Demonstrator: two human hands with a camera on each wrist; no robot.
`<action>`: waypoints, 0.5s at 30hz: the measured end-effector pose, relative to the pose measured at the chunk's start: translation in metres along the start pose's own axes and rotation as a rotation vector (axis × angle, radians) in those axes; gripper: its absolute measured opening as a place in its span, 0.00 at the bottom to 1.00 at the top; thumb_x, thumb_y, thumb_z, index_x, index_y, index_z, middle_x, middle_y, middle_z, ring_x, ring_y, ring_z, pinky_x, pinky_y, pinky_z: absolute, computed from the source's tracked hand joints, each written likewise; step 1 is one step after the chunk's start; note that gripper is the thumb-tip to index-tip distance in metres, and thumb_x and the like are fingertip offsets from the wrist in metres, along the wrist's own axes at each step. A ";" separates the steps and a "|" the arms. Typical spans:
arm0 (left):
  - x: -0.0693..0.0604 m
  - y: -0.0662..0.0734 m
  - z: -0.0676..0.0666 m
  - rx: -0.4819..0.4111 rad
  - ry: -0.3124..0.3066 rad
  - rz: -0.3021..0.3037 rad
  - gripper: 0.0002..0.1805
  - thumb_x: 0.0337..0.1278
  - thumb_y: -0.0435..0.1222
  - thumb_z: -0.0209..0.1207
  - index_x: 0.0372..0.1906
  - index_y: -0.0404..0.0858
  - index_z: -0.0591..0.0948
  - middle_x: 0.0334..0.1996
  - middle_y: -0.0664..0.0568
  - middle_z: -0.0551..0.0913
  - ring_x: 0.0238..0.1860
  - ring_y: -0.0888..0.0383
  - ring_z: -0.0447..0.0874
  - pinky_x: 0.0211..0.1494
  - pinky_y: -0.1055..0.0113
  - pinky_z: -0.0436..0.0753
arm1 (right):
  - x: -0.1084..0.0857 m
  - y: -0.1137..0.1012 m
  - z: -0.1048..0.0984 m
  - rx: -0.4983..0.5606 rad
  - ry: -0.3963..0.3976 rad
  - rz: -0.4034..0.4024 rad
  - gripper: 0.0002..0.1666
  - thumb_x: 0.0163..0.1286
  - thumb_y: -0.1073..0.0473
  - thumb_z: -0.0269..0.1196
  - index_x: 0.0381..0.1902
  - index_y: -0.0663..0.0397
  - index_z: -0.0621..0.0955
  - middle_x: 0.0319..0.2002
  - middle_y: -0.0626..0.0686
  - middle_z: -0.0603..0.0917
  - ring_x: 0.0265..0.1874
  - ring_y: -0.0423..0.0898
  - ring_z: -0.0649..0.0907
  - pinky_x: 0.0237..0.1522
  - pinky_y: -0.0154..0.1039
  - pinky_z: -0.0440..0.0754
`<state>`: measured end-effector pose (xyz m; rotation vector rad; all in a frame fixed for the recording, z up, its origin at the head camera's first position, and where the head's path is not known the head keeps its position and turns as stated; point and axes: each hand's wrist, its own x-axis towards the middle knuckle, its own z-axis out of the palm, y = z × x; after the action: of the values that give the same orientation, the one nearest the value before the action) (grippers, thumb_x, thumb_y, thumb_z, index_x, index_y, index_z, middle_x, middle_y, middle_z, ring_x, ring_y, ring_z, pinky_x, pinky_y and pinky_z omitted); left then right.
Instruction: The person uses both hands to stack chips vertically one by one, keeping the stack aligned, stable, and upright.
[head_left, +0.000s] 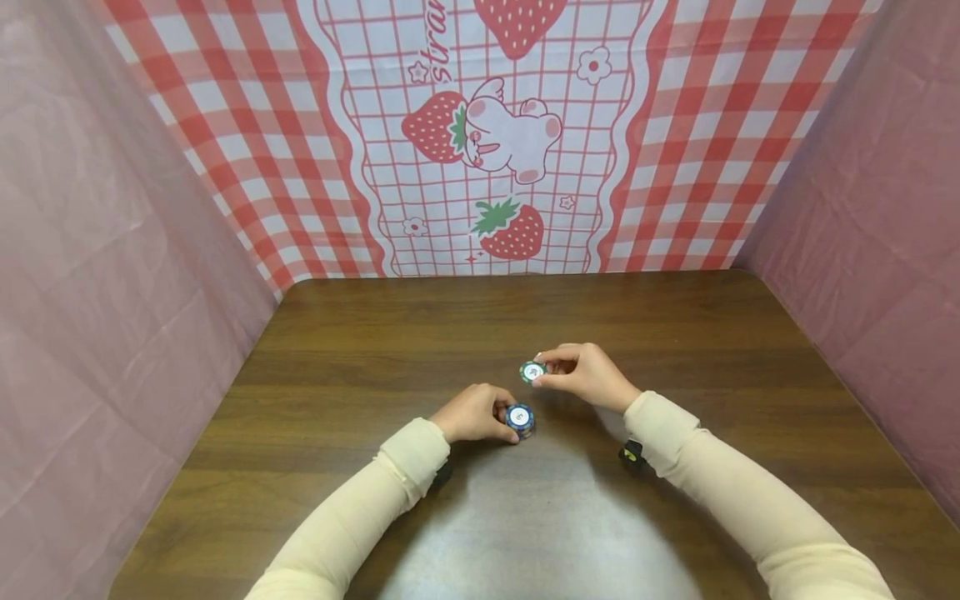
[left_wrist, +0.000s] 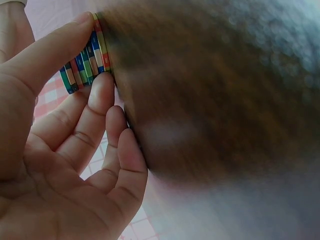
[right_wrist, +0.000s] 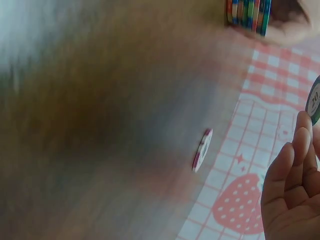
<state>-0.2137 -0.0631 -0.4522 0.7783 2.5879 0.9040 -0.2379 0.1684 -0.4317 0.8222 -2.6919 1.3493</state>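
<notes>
A short stack of poker chips with a blue chip on top stands on the table. My left hand grips it by the edges between thumb and fingers. Seen from the left wrist, the stack shows green, blue, yellow and red chip edges. Slightly farther back and to the right, my right hand pinches a green poker chip with a white centre, just apart from the stack. In the right wrist view, another poker chip, pink and white, lies on the table beyond the right fingers.
The brown wooden table ends at a backdrop of red checks and strawberries. Pink cloth walls rise on both sides. Pale sleeves cover both arms, and a dark wrist device sits under the right cuff.
</notes>
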 end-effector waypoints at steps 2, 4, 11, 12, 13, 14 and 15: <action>0.000 0.000 0.000 0.006 0.001 -0.001 0.17 0.39 0.40 0.77 0.36 0.40 0.84 0.23 0.59 0.79 0.26 0.67 0.73 0.32 0.74 0.73 | -0.002 -0.002 0.003 0.002 -0.015 -0.012 0.18 0.55 0.53 0.75 0.43 0.53 0.87 0.28 0.47 0.83 0.26 0.39 0.77 0.28 0.32 0.76; 0.000 0.000 0.000 0.013 0.002 -0.002 0.17 0.39 0.40 0.77 0.36 0.40 0.84 0.23 0.59 0.80 0.26 0.67 0.73 0.32 0.74 0.73 | -0.002 -0.003 0.007 0.000 -0.028 -0.023 0.18 0.55 0.53 0.75 0.42 0.53 0.87 0.27 0.47 0.82 0.26 0.39 0.77 0.28 0.32 0.76; -0.001 0.001 0.000 0.028 0.008 -0.004 0.20 0.38 0.41 0.77 0.39 0.38 0.84 0.25 0.57 0.83 0.27 0.67 0.75 0.33 0.74 0.75 | -0.006 -0.007 0.017 -0.001 -0.063 -0.029 0.17 0.54 0.53 0.75 0.40 0.52 0.87 0.25 0.44 0.83 0.25 0.36 0.77 0.28 0.31 0.76; -0.001 0.001 0.000 0.030 0.010 -0.002 0.20 0.38 0.41 0.77 0.38 0.38 0.84 0.25 0.57 0.83 0.26 0.67 0.75 0.33 0.74 0.75 | -0.007 -0.008 0.018 -0.005 -0.070 -0.033 0.16 0.54 0.53 0.75 0.40 0.52 0.87 0.25 0.44 0.83 0.24 0.36 0.76 0.27 0.31 0.76; -0.001 0.001 0.000 0.032 0.013 0.000 0.19 0.37 0.41 0.77 0.37 0.38 0.84 0.25 0.57 0.83 0.26 0.68 0.75 0.33 0.74 0.74 | -0.007 -0.009 0.019 -0.006 -0.077 -0.034 0.16 0.54 0.54 0.75 0.40 0.53 0.87 0.25 0.44 0.83 0.24 0.36 0.76 0.27 0.31 0.76; 0.000 0.001 0.000 0.031 0.014 0.001 0.19 0.37 0.41 0.77 0.36 0.39 0.84 0.25 0.57 0.83 0.26 0.68 0.75 0.33 0.74 0.74 | -0.008 -0.010 0.020 -0.009 -0.085 -0.036 0.16 0.54 0.54 0.75 0.40 0.52 0.87 0.25 0.44 0.83 0.24 0.36 0.76 0.27 0.31 0.76; 0.000 0.001 0.000 0.028 0.014 0.001 0.18 0.37 0.41 0.77 0.34 0.39 0.83 0.24 0.57 0.83 0.26 0.68 0.75 0.32 0.74 0.74 | -0.008 -0.011 0.021 -0.014 -0.093 -0.044 0.16 0.54 0.54 0.75 0.40 0.53 0.87 0.25 0.44 0.83 0.24 0.35 0.76 0.28 0.31 0.76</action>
<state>-0.2130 -0.0628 -0.4514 0.7833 2.6180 0.8781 -0.2214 0.1509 -0.4388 0.9593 -2.7310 1.3133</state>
